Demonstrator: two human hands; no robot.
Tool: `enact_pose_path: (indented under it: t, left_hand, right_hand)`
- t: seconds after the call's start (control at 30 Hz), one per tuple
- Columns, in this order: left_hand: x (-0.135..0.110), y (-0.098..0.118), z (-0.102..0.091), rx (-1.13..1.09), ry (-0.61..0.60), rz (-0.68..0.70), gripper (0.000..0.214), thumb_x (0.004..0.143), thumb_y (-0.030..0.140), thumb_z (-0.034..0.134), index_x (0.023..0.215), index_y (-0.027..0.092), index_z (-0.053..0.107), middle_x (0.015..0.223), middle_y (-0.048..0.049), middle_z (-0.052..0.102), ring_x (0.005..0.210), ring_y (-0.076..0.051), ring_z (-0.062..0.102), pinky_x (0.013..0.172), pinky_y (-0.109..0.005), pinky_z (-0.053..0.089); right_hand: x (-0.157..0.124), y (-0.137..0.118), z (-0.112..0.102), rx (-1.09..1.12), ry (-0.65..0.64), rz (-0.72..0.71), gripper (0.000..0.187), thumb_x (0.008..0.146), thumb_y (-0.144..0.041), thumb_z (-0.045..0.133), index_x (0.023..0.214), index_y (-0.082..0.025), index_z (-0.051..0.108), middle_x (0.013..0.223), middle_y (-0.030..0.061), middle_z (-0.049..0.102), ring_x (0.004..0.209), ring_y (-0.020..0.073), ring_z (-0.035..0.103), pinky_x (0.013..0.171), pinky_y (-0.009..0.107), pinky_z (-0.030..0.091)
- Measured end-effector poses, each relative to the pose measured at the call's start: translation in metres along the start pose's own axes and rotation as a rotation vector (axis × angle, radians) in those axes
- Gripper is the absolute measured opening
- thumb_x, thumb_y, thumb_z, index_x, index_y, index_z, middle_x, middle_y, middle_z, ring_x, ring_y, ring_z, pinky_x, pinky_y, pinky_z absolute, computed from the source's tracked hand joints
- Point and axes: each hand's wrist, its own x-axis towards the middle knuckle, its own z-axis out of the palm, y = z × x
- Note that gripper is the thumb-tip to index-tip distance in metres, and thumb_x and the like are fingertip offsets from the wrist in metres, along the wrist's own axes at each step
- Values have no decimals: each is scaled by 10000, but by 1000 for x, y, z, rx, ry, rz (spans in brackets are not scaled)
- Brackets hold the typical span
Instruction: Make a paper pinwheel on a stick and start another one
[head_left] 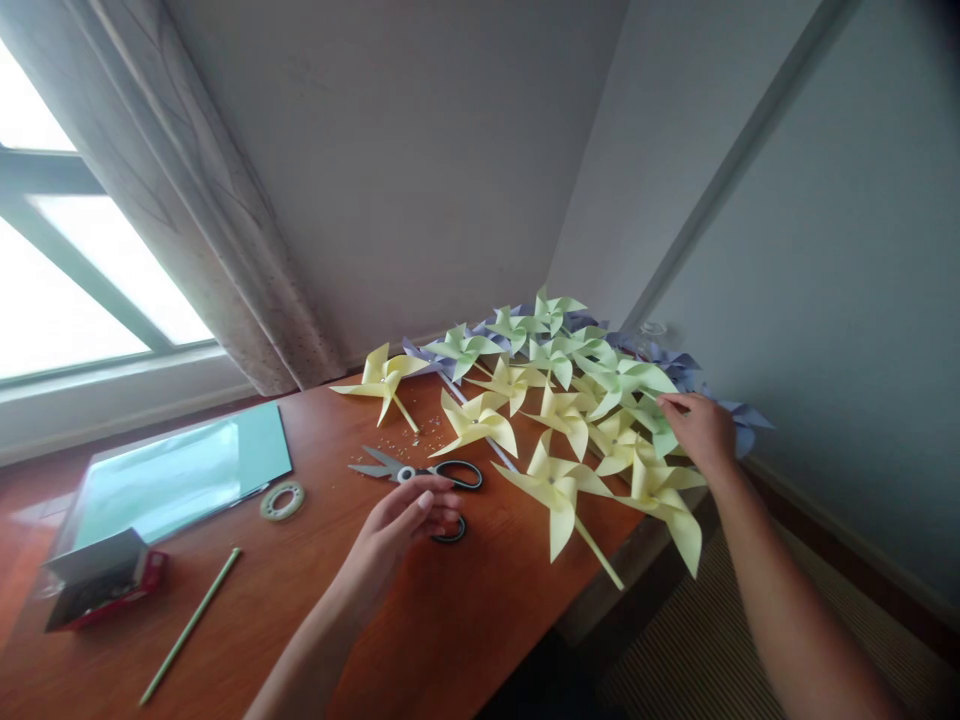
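A heap of paper pinwheels (570,400) in yellow, green and purple covers the right end of the wooden table (450,620). My right hand (701,430) rests on a green pinwheel (645,395) at the heap's right edge, fingers curled on its paper. My left hand (405,525) hovers over the black-handled scissors (427,475), which lie open on the table; its fingers are loosely bent and touch the near handle loop. A yellow pinwheel (559,490) with a stick lies just right of the scissors.
A pack of light green paper (180,480) lies at the left, with a tape roll (283,500) beside it. A small open box (101,580) and a green straw (191,625) sit near the front left. Wall and curtain stand behind the table.
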Motion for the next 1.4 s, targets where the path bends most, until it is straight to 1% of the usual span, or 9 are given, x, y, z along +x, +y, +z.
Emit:
enact_pose_path:
  t: [0.3, 0.57, 0.63, 0.73, 0.83, 0.93, 1.07, 1.23, 1.4]
  left_hand:
    - [-1, 2, 1, 4, -5, 0, 361, 862, 446, 726, 1075, 154, 732, 1033, -134, 762, 890, -225, 696, 804, -305, 519]
    - [0, 1, -1, 0, -6, 7, 351, 876, 437, 710, 1074, 149, 731, 1039, -136, 758, 894, -217, 692, 796, -291, 521]
    - [0, 1, 0, 2, 5, 10, 350, 867, 433, 721, 1066, 145, 731, 1030, -136, 757, 893, -216, 690, 796, -292, 519]
    - [0, 3, 0, 8, 19, 38, 348, 856, 431, 733, 1059, 149, 725, 1025, -127, 753, 892, -213, 683, 807, -300, 515]
    - [-2, 4, -3, 60, 50, 99, 301, 866, 423, 721, 1014, 160, 719, 982, -97, 746, 877, -195, 664, 783, -281, 501]
    - [-7, 5, -11, 205, 137, 207, 253, 897, 409, 682, 849, 161, 687, 780, -33, 691, 726, -134, 587, 681, -229, 454]
    - [-20, 0, -26, 508, 213, 336, 298, 934, 403, 617, 756, 164, 628, 674, -3, 614, 648, -122, 520, 617, -224, 414]
    - [-35, -10, -42, 808, 303, 429, 244, 962, 366, 540, 862, 166, 637, 732, -12, 639, 658, -139, 543, 633, -243, 428]
    - [-37, -17, -50, 1070, 411, 451, 230, 964, 325, 502, 814, 185, 606, 676, 10, 595, 604, -131, 499, 613, -249, 384]
  right_hand:
    - [10, 0, 18, 11, -49, -61, 295, 872, -305, 548, 860, -193, 821, 898, 127, 806, 800, 254, 713, 740, 339, 518]
    - [-21, -14, -20, 4, 133, -5, 339, 901, -345, 545, 847, -118, 791, 799, 157, 761, 643, 248, 633, 641, 363, 477]
    - [-36, -34, -26, 60, 154, -22, 311, 920, -352, 564, 875, -134, 781, 846, 136, 767, 645, 224, 638, 659, 349, 499]
    - [-61, -86, -29, 191, 106, -106, 263, 949, -360, 585, 883, -178, 763, 906, 95, 774, 722, 204, 689, 678, 307, 538]
    - [-83, -153, -28, 521, -77, -204, 207, 973, -299, 582, 902, -192, 744, 901, 84, 757, 754, 201, 697, 678, 302, 546]
    - [-101, -218, -21, 745, -236, -244, 204, 995, -253, 548, 917, -197, 728, 859, 67, 748, 750, 187, 693, 660, 278, 531]
    - [-120, -282, 1, 772, -444, -415, 192, 991, -203, 533, 943, -203, 719, 852, 43, 770, 786, 188, 712, 729, 272, 514]
    - [-137, -327, 29, 713, -545, -543, 163, 958, -156, 548, 983, -201, 702, 871, 56, 781, 791, 211, 731, 707, 275, 490]
    - [-149, -336, 46, 678, -565, -584, 195, 947, -113, 511, 978, -176, 693, 862, 88, 775, 791, 238, 730, 699, 299, 482]
